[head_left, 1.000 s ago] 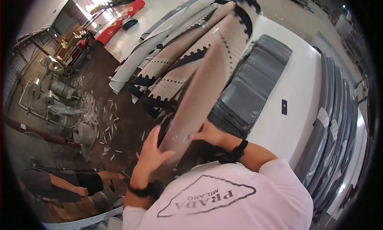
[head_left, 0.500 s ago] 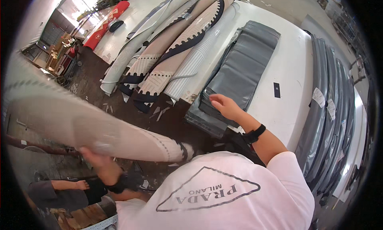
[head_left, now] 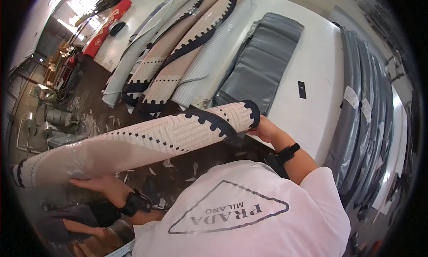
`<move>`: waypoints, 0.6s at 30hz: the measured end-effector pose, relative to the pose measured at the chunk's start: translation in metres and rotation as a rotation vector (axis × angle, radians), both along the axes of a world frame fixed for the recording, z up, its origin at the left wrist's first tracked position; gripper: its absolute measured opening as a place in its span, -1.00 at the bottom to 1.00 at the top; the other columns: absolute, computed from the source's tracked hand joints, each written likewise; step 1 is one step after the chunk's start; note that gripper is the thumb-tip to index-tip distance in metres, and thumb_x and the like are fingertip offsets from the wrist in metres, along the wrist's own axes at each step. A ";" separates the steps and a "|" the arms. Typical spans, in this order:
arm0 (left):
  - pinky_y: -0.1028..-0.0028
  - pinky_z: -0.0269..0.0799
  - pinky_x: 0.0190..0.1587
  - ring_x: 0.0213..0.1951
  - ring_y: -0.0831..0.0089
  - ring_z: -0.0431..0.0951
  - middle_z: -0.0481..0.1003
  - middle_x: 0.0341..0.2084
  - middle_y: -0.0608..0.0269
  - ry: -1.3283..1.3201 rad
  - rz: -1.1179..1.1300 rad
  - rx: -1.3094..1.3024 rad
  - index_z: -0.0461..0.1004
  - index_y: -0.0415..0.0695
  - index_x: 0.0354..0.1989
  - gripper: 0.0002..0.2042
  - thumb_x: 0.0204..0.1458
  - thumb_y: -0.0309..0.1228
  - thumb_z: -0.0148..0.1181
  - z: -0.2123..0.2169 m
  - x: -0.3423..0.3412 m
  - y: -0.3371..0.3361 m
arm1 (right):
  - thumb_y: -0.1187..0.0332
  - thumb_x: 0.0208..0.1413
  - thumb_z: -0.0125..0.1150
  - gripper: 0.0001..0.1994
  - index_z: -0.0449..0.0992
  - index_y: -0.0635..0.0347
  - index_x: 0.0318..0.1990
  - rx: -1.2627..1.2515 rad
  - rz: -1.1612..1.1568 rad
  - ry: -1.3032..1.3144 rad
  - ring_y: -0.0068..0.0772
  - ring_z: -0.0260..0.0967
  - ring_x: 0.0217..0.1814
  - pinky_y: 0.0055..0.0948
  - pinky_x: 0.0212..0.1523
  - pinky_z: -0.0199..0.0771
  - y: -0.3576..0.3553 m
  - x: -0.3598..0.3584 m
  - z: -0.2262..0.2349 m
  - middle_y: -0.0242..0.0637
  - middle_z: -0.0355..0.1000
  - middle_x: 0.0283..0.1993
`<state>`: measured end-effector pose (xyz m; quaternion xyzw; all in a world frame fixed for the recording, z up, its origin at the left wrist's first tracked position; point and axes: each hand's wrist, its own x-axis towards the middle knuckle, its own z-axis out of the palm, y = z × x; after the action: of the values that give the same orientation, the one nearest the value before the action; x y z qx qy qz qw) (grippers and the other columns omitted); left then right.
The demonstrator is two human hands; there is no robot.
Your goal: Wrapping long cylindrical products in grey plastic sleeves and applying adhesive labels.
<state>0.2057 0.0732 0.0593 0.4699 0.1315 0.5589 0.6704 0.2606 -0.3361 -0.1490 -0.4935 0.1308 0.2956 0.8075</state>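
Observation:
A beige rolled rug point(head_left: 147, 143) with dark scalloped edging and rows of small dark diamonds lies crosswise in front of me, held up off the table. Clear wrap shines on its left half. My left hand point(head_left: 96, 185) supports it from below, palm up with the fingers along its underside. At the right end, my right hand point(head_left: 266, 131) is closed around the rim; the roll hides some of its fingertips. Just beyond that end, folded grey plastic sheets point(head_left: 267, 56) lie on the white table point(head_left: 318, 119).
Several other rolled rugs point(head_left: 174, 65) lie side by side on the table, with a red roll point(head_left: 107, 27) at the far left. Long grey wrapped bundles point(head_left: 356, 110) line the right side. Scraps litter the dark floor point(head_left: 100, 110). Another person's arm point(head_left: 84, 228) shows at lower left.
The rug's right end has swung up and away from my body, and its left end has dropped into view. My right hand has moved from above the grey sheets onto the rug's end.

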 end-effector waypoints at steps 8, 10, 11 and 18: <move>0.06 0.05 0.15 0.17 0.16 0.05 -0.06 0.16 -0.10 -0.183 -0.336 0.086 -0.31 -0.10 0.23 -0.07 -0.24 -0.55 0.29 -0.076 0.013 0.073 | 0.53 0.02 0.05 -0.72 0.38 0.22 -0.07 -0.210 -0.137 -0.413 -0.60 0.30 -0.16 -0.59 -0.12 0.32 -0.039 -0.009 0.002 -0.42 0.40 -0.16; 0.07 0.07 0.14 0.15 0.15 0.08 -0.04 0.16 -0.07 -0.152 -0.445 -0.043 -0.27 -0.12 0.23 -0.16 -0.15 -0.44 0.22 -0.066 0.022 0.056 | 0.52 0.03 0.04 -0.75 0.40 0.22 -0.09 -0.130 -0.233 -0.357 -0.61 0.31 -0.19 -0.60 -0.15 0.33 -0.052 -0.015 0.001 -0.43 0.41 -0.20; 0.07 0.09 0.14 0.14 0.15 0.11 -0.03 0.16 -0.04 -0.118 -0.521 -0.161 -0.24 -0.13 0.23 -0.24 -0.06 -0.34 0.15 -0.059 0.023 0.046 | 0.49 0.03 0.04 -0.78 0.42 0.23 -0.13 -0.192 -0.157 -0.371 -0.60 0.33 -0.26 -0.62 -0.21 0.35 -0.060 -0.019 -0.005 -0.42 0.43 -0.26; 0.11 0.12 0.12 0.11 0.11 0.18 0.06 0.15 0.05 0.217 -0.290 0.129 0.01 -0.20 0.17 -0.36 0.08 0.08 -0.37 -0.059 0.056 0.028 | 0.35 0.09 -0.07 -0.83 0.42 0.23 -0.31 -0.457 -1.081 0.096 -0.60 0.31 -0.51 -0.66 -0.51 0.33 -0.179 -0.077 -0.083 -0.38 0.40 -0.48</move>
<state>0.2615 0.1014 0.0003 0.5834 0.0977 0.4096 0.6945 0.1833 -0.5153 -0.2321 -0.5046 0.4606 -0.1716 0.7098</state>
